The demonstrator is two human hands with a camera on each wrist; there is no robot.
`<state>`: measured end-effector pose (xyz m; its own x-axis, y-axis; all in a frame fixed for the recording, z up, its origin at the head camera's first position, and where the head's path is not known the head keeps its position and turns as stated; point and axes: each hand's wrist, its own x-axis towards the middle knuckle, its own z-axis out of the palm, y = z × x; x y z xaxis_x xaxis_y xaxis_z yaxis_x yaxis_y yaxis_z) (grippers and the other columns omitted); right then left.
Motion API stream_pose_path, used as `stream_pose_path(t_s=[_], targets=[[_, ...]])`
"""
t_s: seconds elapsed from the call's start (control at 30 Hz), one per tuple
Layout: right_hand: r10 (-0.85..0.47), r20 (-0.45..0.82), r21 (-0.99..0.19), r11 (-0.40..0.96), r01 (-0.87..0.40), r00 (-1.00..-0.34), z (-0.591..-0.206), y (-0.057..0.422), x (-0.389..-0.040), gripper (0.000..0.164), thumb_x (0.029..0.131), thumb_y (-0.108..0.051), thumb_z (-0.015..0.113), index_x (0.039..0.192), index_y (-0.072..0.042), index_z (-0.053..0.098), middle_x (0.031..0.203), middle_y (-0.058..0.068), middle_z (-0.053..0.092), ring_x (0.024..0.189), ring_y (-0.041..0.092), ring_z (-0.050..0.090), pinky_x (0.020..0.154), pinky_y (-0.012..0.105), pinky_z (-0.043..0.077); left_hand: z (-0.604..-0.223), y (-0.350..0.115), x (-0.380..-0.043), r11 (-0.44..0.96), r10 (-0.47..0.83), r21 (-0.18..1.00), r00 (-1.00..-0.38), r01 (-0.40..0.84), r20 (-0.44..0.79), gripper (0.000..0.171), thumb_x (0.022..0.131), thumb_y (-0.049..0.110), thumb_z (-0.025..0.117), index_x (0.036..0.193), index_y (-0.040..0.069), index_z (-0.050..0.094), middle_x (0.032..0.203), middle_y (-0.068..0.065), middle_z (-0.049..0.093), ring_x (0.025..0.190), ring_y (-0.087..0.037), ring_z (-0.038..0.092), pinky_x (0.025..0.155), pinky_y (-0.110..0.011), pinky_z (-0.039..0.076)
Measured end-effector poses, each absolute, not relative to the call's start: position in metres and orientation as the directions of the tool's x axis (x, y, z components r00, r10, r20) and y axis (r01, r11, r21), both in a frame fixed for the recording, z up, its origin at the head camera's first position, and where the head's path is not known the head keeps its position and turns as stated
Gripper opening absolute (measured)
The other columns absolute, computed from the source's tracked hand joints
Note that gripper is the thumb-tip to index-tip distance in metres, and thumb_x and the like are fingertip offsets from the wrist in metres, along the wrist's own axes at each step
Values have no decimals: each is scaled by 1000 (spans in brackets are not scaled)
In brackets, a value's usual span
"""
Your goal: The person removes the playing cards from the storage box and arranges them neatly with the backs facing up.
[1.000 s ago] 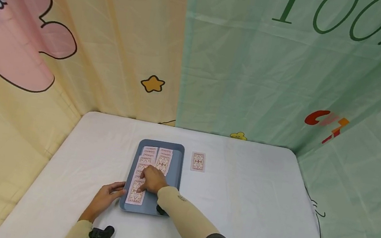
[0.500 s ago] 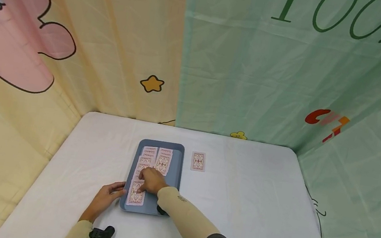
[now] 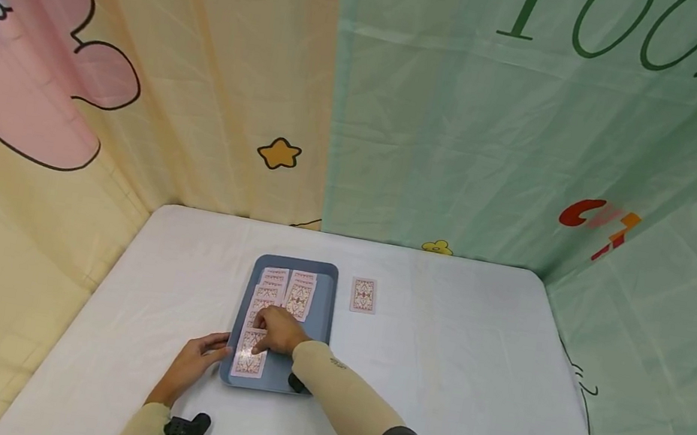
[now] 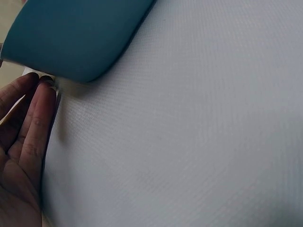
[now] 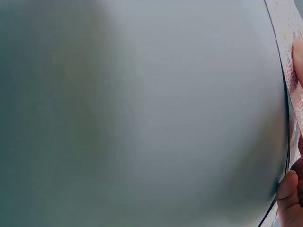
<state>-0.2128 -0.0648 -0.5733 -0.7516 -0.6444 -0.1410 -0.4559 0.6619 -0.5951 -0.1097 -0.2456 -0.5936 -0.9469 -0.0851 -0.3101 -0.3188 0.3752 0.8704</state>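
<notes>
A blue-grey tray (image 3: 325, 297) lies on the white table, bearing two overlapping columns of face-down playing cards with red backs. My right hand (image 3: 281, 329) reaches over the tray with its fingers bent onto the left column. Its thumb and fingertips grip the nearest playing card (image 3: 247, 367), which lies at the column's lower end. In the right wrist view, fingers (image 5: 287, 187) show at the far right beside a card (image 5: 286, 35). My left hand (image 3: 193, 364) touches the tray's left rim, fingers extended; the left wrist view shows its fingertips right at the tray's corner (image 4: 71, 42).
One face-down card (image 3: 363, 296) lies alone on the table (image 3: 434, 368), right of the tray. The shorter right column of cards (image 3: 298, 302) sits beside the left one. Printed curtains (image 3: 445, 126) rise behind and on both sides of the table.
The nearest card has shifted slightly to the right and toward the front, and my right hand's fingers have edged down a little. My left hand stays at the rim.
</notes>
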Motion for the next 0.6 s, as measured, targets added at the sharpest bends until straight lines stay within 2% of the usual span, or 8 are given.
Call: stream_pose_path(t_s=[0.23,0.6], targets=[[-670,-117,-695,583,-421,-733,-575,-58,-215,33,69,-19,88,92,-13,65,77,-11,56,70,3,48,68,16,41,-594,-246,-110,396,-82,865,-950,-309,-301,50,93,22,64,133,-6,52,122,-21,61,125,-38,48,106,-54,33],[-638,-40,-834,446,-326,-769,-568,-47,-216,19,80,-10,78,97,-8,71,81,-6,62,72,2,51,68,16,44,-594,-245,-113,391,-78,864,-947,-318,-313,51,94,22,62,134,-6,51,124,-22,60,125,-38,48,104,-53,36]])
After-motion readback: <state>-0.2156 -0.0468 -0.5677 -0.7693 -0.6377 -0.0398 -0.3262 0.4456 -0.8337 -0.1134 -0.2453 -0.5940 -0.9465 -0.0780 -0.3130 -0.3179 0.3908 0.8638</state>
